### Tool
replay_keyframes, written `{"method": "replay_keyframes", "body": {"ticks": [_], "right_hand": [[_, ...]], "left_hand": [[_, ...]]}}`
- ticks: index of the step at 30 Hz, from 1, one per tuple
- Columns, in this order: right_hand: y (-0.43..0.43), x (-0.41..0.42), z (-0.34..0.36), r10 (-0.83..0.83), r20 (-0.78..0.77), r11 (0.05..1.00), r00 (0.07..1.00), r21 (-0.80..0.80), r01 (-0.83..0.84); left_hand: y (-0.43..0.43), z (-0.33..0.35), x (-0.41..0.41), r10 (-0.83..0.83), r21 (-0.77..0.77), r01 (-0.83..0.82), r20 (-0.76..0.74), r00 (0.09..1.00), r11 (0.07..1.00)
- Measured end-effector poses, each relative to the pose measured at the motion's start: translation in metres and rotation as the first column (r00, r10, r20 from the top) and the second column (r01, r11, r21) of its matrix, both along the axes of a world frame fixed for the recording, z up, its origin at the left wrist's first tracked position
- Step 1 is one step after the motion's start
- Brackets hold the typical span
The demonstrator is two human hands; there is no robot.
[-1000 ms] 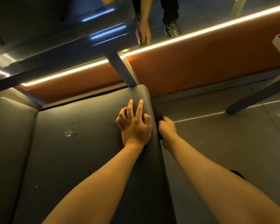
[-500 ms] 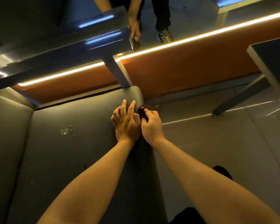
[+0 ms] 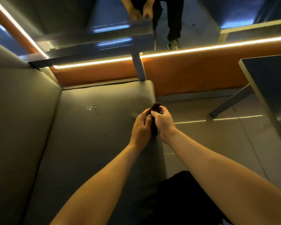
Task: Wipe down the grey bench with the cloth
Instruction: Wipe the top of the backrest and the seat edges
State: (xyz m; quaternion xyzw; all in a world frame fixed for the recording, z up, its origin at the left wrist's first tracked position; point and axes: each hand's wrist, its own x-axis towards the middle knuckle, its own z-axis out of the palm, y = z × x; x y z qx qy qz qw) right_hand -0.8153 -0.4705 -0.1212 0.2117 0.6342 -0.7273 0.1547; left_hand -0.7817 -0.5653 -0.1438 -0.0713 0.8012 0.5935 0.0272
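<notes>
Status: you hold the cloth (image 3: 156,106) in both hands over the right edge of the grey bench (image 3: 91,143), about midway along the seat.

Left hand (image 3: 140,127): fingers (image 3: 148,118) curled in on the cloth's left side, gripping it. Right hand (image 3: 164,122): fingers curled over the top of the cloth, also gripping. The cloth is dark brown and bunched into a wad, with only a tuft showing above your knuckles and a dark strip between your palms. You cannot tell from here whether it touches the seat.

Seat surface: a cluster of water droplets (image 3: 93,108) sits unwiped, to the left of your hands and toward the backrest (image 3: 19,111). A dark speck (image 3: 105,134) and a pale speck (image 3: 61,142) lie nearer you. No wipe streaks show anywhere on the seat.

Progress, as a judgement: cloth in hand, wiping proper not yet begun. You look to be readying or folding the wad. Left to do: the droplets, both specks, the rest of the seat and probably the backrest.
</notes>
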Motion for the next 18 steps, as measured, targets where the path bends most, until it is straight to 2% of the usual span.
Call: {"method": "replay_keyframes", "body": {"ticks": [1,3,6,8,11,14,16,18], "right_hand": [[-0.009,0.005,0.006,-0.020,0.014,0.998,1.000,-0.062,0.021],[-0.027,0.016,0.016,0.012,0.063,0.991,0.998,-0.137,-0.003],[-0.057,0.033,0.023,0.147,0.078,0.970,0.986,-0.205,-0.128],[-0.075,0.036,0.020,0.300,0.014,0.954,0.954,-0.035,-0.299],[-0.095,0.033,0.013,0.559,-0.006,0.772,0.829,0.368,-0.518],[-0.103,0.031,0.003,0.686,0.066,0.569,0.724,0.572,-0.591],[-0.105,0.031,-0.006,0.759,0.147,0.400,0.634,0.664,-0.632],[-0.111,0.032,-0.014,0.792,0.201,0.288,0.576,0.709,-0.643]], "left_hand": [[-0.001,0.009,0.006,0.032,0.132,-0.038,0.044,0.999,0.990],[-0.011,0.018,0.018,0.117,0.250,-0.141,0.110,0.987,0.958],[-0.045,0.015,0.041,0.213,0.232,-0.229,0.090,0.973,0.945],[-0.071,0.009,0.054,0.291,0.162,-0.296,0.056,0.955,0.941],[-0.105,0.004,0.069,0.463,-0.087,-0.468,-0.066,0.884,0.880],[-0.139,-0.002,0.080,0.523,-0.327,-0.548,-0.170,0.835,0.770],[-0.155,-0.010,0.077,0.438,-0.453,-0.436,-0.106,0.893,0.778],[-0.155,-0.018,0.070,0.343,-0.523,-0.263,0.060,0.937,0.811]]}}
